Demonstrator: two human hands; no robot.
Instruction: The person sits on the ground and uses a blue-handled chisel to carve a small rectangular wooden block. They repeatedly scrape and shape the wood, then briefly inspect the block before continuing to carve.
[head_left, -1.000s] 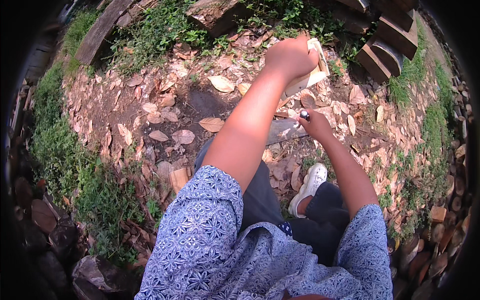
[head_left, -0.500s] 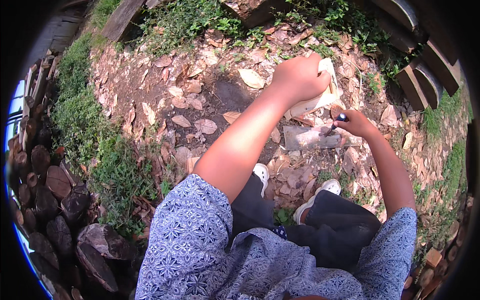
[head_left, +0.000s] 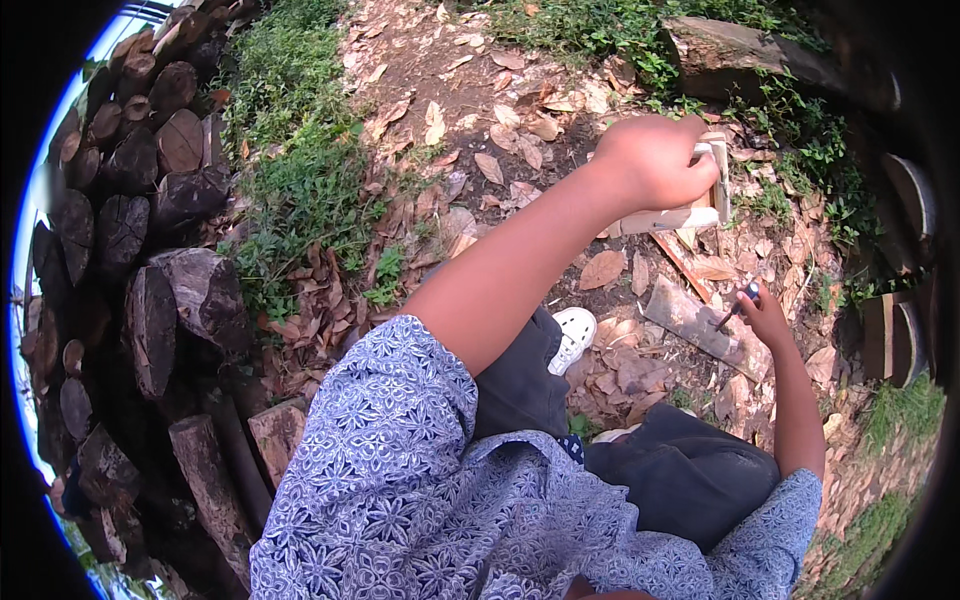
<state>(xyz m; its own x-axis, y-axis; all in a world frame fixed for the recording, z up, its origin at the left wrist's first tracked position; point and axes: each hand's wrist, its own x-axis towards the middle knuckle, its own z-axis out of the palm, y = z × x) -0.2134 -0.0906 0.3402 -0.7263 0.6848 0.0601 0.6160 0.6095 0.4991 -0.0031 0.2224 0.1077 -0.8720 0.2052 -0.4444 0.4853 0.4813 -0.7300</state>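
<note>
My left hand (head_left: 655, 160) is raised and closed around a pale, flat piece of cut wood (head_left: 690, 205), holding it upright over the leaf-strewn ground. My right hand (head_left: 765, 315) is lower and to the right, gripping a small dark-handled tool (head_left: 738, 303) whose tip points down toward a grey flat slab (head_left: 695, 320) lying on the ground. A thin reddish strip of wood (head_left: 680, 262) lies between the held piece and the slab. My knees and a white shoe (head_left: 575, 335) show below the hands.
A stack of cut logs (head_left: 130, 260) fills the left side. Dry leaves and bare soil (head_left: 480, 130) cover the middle, with green weeds (head_left: 300, 190) beside them. A large log (head_left: 745, 60) lies at the top right, more cut timber (head_left: 895, 330) at the right edge.
The view has swung left, bringing the log stack further into the picture. My left hand still grips the pale wood; my right hand with the tool has dropped lower, beside the grey slab.
</note>
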